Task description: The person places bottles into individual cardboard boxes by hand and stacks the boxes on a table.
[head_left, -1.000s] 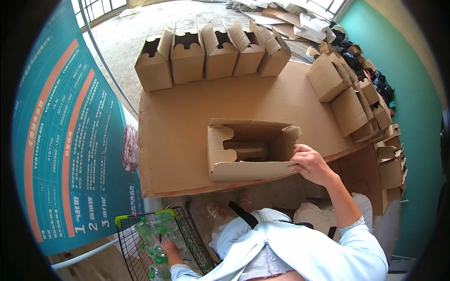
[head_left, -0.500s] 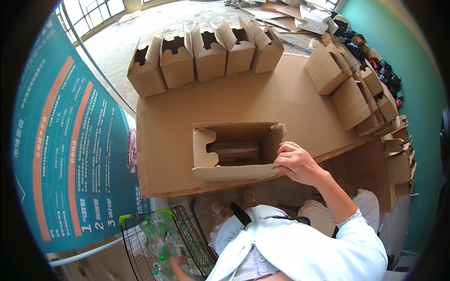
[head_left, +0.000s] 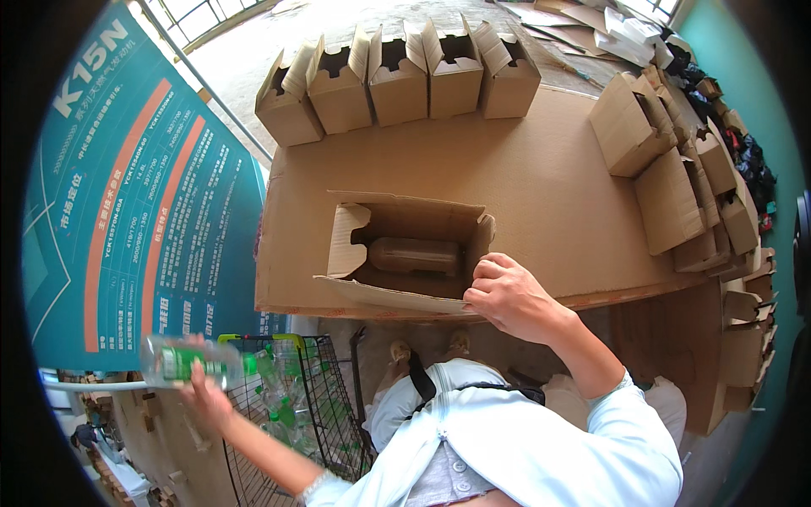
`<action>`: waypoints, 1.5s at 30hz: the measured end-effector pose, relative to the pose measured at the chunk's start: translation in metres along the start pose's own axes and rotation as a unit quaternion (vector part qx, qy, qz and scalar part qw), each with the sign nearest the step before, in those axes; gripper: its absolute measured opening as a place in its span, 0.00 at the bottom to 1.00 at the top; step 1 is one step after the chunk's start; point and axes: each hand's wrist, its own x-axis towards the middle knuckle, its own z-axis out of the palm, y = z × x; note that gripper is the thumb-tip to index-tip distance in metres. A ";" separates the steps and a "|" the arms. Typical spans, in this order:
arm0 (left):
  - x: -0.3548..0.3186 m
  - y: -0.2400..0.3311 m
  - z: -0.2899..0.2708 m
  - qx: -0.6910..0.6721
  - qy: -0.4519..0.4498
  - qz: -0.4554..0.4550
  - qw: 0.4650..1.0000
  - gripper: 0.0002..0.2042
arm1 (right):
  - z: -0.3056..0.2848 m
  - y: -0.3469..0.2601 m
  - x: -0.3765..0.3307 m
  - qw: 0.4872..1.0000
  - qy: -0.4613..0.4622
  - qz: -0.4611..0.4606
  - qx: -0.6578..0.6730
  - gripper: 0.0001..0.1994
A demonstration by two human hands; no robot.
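In my left hand is a clear plastic bottle with a green label and green cap. It lies almost level, left of the wire basket, slightly blurred. The black basket has yellow-green corners and holds several similar bottles. My right hand pinches the near right corner of an open cardboard box at the table's near edge. Its flaps stand up, and a rounded brown shape shows on its bottom, with no bottle visible inside.
A row of open boxes lines the far edge of the cardboard-covered table. More boxes stack at the right, beside black bags along the green wall. A tall teal banner stands left. Flattened cardboard lies beyond.
My left hand has come up out of the basket and moved left with a bottle. My right hand stays on the box corner. The view has shifted.
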 end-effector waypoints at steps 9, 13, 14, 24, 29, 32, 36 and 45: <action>0.011 0.066 0.309 0.088 -0.564 0.092 0.816 0.35 | 0.009 0.014 -0.022 0.993 0.114 0.007 0.024 0.05; -0.005 0.039 0.344 0.275 -0.721 0.097 0.629 0.31 | 0.017 0.006 -0.028 0.978 0.198 0.027 0.055 0.04; -0.006 0.027 0.347 0.330 -0.748 0.125 0.563 0.33 | 0.021 0.005 -0.031 0.975 0.213 0.037 0.057 0.04; -0.010 -0.034 0.340 0.324 -0.825 0.061 0.460 0.26 | 0.031 0.008 -0.031 0.972 0.223 0.048 0.059 0.06; 0.004 0.038 0.299 0.220 -0.675 0.089 0.699 0.24 | 0.036 0.003 -0.043 0.926 0.345 0.122 0.095 0.23; 0.006 0.050 0.248 0.197 -0.552 0.075 0.806 0.27 | 0.039 -0.002 -0.042 0.881 0.356 0.202 0.235 0.28; -0.003 0.013 0.206 0.241 -0.527 0.066 0.812 0.27 | 0.062 -0.005 -0.016 0.941 0.221 0.117 0.228 0.25; 0.006 -0.013 0.238 0.289 -0.305 0.246 0.874 0.22 | 0.038 -0.003 0.034 0.906 0.325 0.265 -0.052 0.28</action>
